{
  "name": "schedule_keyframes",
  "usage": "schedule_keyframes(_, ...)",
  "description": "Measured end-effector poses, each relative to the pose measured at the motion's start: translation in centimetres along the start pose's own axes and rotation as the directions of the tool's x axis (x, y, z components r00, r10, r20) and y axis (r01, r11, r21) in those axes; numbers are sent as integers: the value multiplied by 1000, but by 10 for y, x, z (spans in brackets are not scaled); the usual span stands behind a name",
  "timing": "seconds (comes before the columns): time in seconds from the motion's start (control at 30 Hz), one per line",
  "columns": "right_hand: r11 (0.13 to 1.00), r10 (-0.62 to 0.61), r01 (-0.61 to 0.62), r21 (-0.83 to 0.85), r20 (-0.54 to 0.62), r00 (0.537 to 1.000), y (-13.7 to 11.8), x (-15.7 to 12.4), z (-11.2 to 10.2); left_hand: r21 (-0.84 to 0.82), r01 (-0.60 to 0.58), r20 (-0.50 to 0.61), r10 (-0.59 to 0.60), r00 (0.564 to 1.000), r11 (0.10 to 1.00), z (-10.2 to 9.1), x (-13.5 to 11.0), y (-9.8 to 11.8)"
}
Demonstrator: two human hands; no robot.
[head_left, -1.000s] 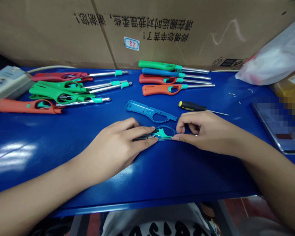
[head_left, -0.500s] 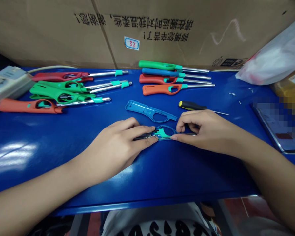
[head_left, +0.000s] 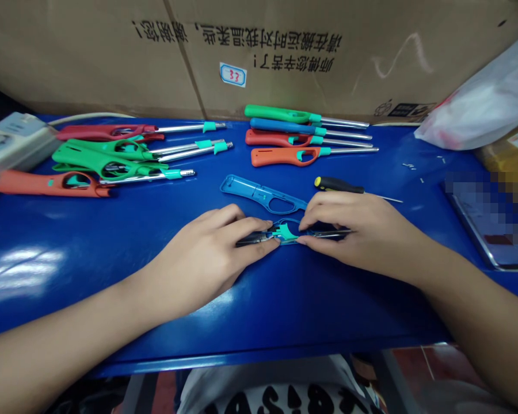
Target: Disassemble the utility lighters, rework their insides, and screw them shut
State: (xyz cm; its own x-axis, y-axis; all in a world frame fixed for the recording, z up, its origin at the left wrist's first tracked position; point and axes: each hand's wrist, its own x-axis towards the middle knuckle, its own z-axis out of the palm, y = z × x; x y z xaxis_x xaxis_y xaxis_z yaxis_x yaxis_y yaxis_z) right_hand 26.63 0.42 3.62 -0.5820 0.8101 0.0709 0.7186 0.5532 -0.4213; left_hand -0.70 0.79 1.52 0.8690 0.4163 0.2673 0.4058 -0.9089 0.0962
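Note:
Between my hands lies an opened blue gas lighter (head_left: 288, 231), with its green trigger and inner parts exposed. My left hand (head_left: 218, 247) grips the handle end, thumb and forefinger on either side of it, and covers most of the handle. Close to the trigger guard, my right hand (head_left: 349, 230) pinches the lighter with its fingertips; a metal rod (head_left: 330, 233) passes under the palm. Just behind them rests a loose blue handle half (head_left: 263, 194), hollow side up. Beyond my right hand is a black and yellow screwdriver (head_left: 339, 184).
Several whole lighters (head_left: 285, 156) are lined up at the back middle. Several opened ones (head_left: 99, 161) lie at the left beside a white power strip (head_left: 23, 141). A cardboard box (head_left: 112, 63) stands behind. Small pieces (head_left: 409, 166) and a tablet-like device (head_left: 479, 224) are at the right.
My right hand has shifted slightly left, its fingertips closing in on the trigger guard. More of the metal rod now shows beneath it. My left hand keeps its hold.

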Motion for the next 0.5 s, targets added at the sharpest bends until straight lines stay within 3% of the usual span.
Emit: schedule_keyframes(0.5,995,-76,80,-52,66,995,1,-4,1,-21,-8,-19,7,1000,1000,0,-1,-1)
